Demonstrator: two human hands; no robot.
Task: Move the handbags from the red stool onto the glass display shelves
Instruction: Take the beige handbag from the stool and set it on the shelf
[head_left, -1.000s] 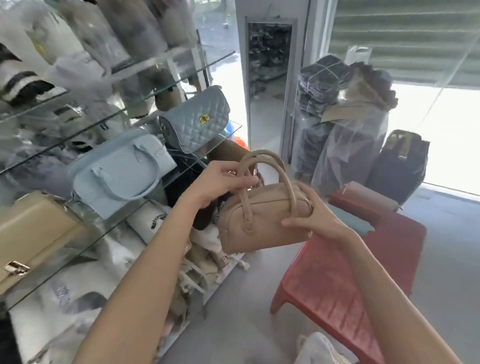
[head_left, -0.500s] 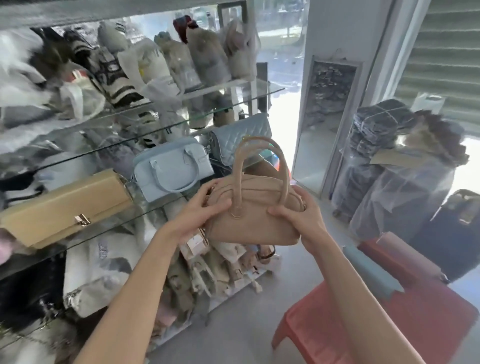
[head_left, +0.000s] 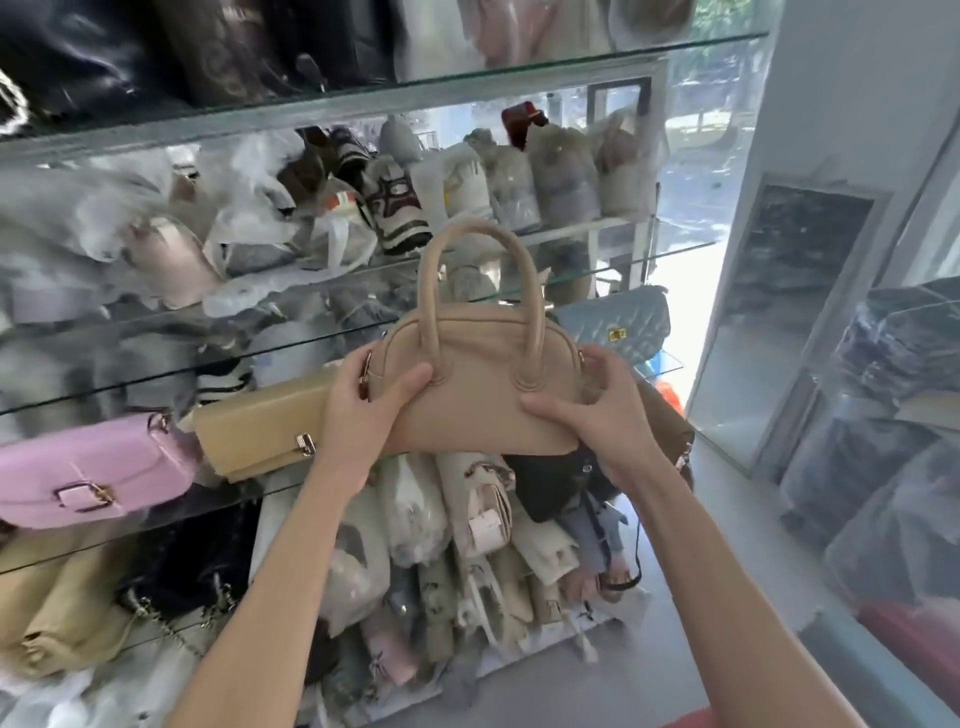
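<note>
Small beige leather double-handled handbag (head_left: 483, 384) has gone up to the glass display shelves (head_left: 623, 270) now, left hand (head_left: 363, 410) and right hand (head_left: 602, 415) gripping its ends.

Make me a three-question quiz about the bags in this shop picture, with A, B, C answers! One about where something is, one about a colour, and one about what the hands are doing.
1. Where is the pink bag?
A. on a glass shelf at the left
B. on the floor
C. hanging from the ceiling

2. What colour is the quilted bag with the gold clasp?
A. red
B. light blue
C. black

3. How is the beige handbag held?
A. by one hand, from its handles
B. lying on the floor, untouched
C. by both hands, gripping its ends

Answers:
1 A: it sits on a glass shelf beside a tan clutch.
2 B: its quilting is pale blue.
3 C: the left hand and right hand each grip one end, handles upright.
</note>
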